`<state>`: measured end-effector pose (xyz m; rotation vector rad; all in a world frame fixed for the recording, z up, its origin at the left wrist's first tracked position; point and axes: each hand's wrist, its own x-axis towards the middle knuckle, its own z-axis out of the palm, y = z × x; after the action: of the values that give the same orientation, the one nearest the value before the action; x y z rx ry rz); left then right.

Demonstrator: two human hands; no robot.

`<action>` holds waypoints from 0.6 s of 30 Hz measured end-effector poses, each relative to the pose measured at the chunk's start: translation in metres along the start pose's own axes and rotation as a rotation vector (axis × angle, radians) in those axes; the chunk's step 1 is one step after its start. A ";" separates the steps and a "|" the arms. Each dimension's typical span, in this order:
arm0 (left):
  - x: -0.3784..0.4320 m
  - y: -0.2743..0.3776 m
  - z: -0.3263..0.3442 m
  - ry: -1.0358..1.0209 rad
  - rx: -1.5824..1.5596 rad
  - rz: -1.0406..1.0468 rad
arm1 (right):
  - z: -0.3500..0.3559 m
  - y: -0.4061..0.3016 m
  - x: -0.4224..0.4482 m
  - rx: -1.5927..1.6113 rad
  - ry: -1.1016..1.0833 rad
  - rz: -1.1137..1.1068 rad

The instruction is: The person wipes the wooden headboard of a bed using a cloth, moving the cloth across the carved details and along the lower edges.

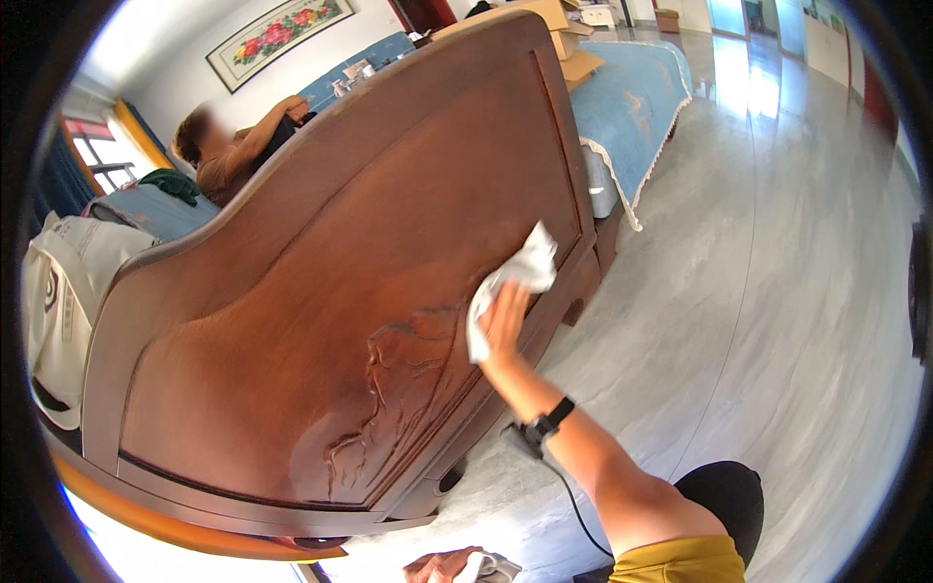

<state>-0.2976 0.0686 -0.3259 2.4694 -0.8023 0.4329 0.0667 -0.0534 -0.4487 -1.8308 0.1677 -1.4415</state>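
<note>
My right hand (504,318) presses a white cloth (536,259) against the carved wooden side panel (313,291) of a sofa. Its fingers lie spread over the cloth, near the panel's lower edge. A raised carved relief (393,372) lies just left of that hand. On the right wrist sits a black watch-like band with a small device and cable (541,430). At the bottom edge of the view, my left hand (437,567) holds another whitish cloth (490,568); part of it is cut off.
Behind the panel a person (233,157) sits on the blue-covered sofa. A white fabric bag (65,291) leans at the panel's left end. Cardboard boxes (576,44) rest by a blue-draped seat (634,102). Grey glossy floor (678,291) stretches to the right.
</note>
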 end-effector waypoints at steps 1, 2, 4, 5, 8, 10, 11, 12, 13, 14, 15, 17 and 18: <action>-0.011 -0.006 -0.002 0.002 0.027 -0.041 | -0.004 -0.012 0.029 0.043 -0.072 0.235; -0.014 -0.008 -0.002 -0.005 0.024 -0.037 | -0.004 -0.001 0.052 0.088 -0.092 0.325; -0.015 -0.012 0.000 -0.004 -0.032 -0.088 | -0.004 0.013 0.064 0.178 -0.090 0.383; -0.015 -0.013 0.000 -0.005 -0.038 -0.078 | -0.004 0.006 0.048 0.195 -0.032 0.318; -0.007 -0.017 0.004 -0.035 -0.056 -0.045 | -0.012 -0.041 -0.053 0.087 -0.049 0.042; -0.011 -0.019 0.002 -0.049 -0.030 -0.070 | -0.061 -0.100 -0.069 0.379 -0.339 0.045; -0.010 -0.020 0.004 -0.069 -0.023 -0.067 | -0.090 -0.124 -0.069 0.499 -0.475 0.068; -0.004 -0.018 0.008 -0.071 -0.047 -0.016 | -0.092 -0.117 -0.084 0.466 -0.516 0.044; -0.002 -0.018 0.011 -0.083 -0.061 -0.008 | -0.092 -0.117 -0.093 0.447 -0.565 0.021; -0.002 -0.018 0.013 -0.089 -0.070 -0.013 | -0.087 -0.106 -0.097 0.409 -0.560 -0.025; -0.005 -0.019 0.013 -0.090 -0.078 -0.026 | -0.084 -0.102 -0.081 0.446 -0.521 0.010; -0.012 -0.020 0.012 -0.081 -0.016 -0.012 | -0.049 -0.075 -0.060 0.313 -0.317 0.000; -0.009 -0.020 0.015 -0.074 0.015 0.036 | -0.027 -0.044 -0.046 0.183 -0.155 -0.020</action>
<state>-0.2908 0.0786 -0.3492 2.5006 -0.8776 0.3639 0.0121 -0.0114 -0.4548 -1.7885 -0.0586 -1.2773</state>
